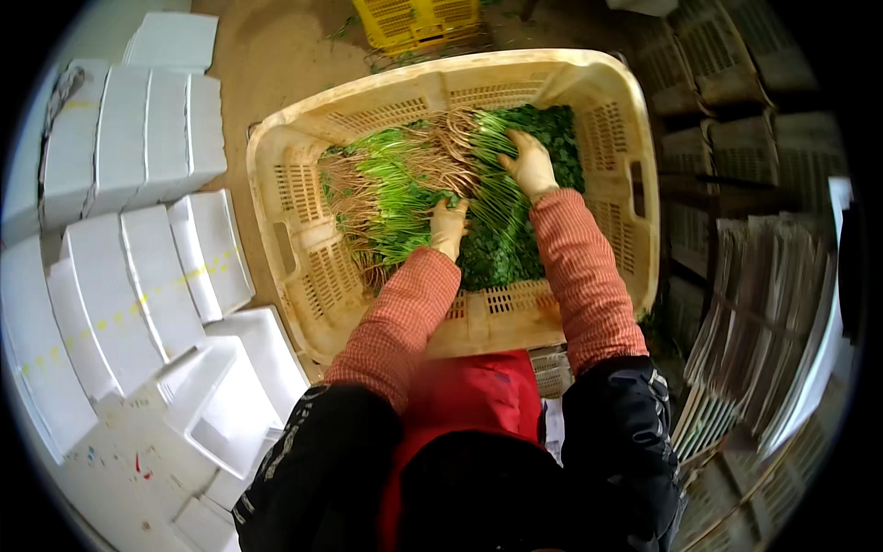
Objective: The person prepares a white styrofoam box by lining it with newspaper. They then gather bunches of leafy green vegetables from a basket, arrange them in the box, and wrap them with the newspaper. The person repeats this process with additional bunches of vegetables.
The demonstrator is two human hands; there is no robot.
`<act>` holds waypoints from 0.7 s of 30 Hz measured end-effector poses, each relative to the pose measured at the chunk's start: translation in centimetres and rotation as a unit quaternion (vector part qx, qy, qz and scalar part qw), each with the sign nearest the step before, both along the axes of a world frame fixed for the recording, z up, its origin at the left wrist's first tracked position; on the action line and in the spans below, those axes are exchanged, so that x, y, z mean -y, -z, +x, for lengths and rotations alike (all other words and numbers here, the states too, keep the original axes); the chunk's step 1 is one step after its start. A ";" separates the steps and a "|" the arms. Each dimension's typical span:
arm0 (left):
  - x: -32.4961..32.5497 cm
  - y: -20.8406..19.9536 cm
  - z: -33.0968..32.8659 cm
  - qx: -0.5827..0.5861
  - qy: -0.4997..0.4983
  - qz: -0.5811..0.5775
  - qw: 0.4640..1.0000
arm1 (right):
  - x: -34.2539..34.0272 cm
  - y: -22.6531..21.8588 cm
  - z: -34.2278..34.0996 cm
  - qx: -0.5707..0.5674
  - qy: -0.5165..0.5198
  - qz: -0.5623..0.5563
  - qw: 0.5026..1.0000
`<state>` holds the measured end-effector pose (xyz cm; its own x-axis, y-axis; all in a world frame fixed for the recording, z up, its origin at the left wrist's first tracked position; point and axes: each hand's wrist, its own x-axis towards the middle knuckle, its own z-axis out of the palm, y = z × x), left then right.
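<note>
A big pale-yellow plastic crate [303, 230] with slotted walls stands in front of me. In it lie long-stemmed leafy greens [497, 184], with brown stringy roots toward the left and middle and dark leaves toward the right. Both my hands wear cream gloves, with red checked sleeve covers above them. My right hand [532, 167] reaches over the stems near the far right side, thumb and fingers curved round a bunch. Nearer and further left, my left hand [449, 227] has its fingers curled into the greens, and its fingertips are partly hidden by leaves.
White foam boxes [120, 138] are stacked along the left, with an open white box [225, 414] nearer me. A yellow crate [418, 20] stands beyond. On the right are stacked crates [717, 55] and a bundle of flat sheets [754, 313].
</note>
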<state>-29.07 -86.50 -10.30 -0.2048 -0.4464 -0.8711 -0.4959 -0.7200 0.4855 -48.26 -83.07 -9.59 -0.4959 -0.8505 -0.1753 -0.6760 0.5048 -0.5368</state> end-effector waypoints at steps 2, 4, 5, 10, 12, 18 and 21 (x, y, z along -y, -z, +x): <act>0.2 1.3 -0.6 0.053 0.026 -0.070 0.996 | 4.4 3.1 -1.1 -0.017 -0.045 0.057 0.997; 0.2 2.4 -1.2 0.101 0.028 -0.172 0.980 | 7.6 5.4 -1.3 -0.011 -0.069 0.107 0.992; 0.1 2.7 -1.5 0.115 0.023 -0.194 0.974 | 8.9 6.1 -1.2 -0.032 -0.076 0.154 0.985; 0.9 2.3 -3.0 0.134 -0.059 -0.209 0.967 | 11.6 6.5 -1.6 -0.120 -0.181 0.256 0.942; 2.4 1.8 -3.0 0.131 -0.032 -0.134 0.982 | 11.3 6.4 -1.7 -0.137 -0.240 0.238 0.931; 7.1 3.0 -3.0 0.188 0.134 -0.164 0.959 | 11.3 7.3 0.3 -0.139 -0.231 0.152 0.951; 7.0 4.1 -3.2 0.200 0.164 -0.158 0.953 | 11.9 7.6 0.9 -0.220 -0.273 0.160 0.923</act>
<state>-32.27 -93.49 -14.44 -0.0593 -0.6677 -0.7421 -0.8599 -0.3434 0.3776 -47.37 -95.00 -17.19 -0.0919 -0.9339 -0.3455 -0.9934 0.1099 -0.0329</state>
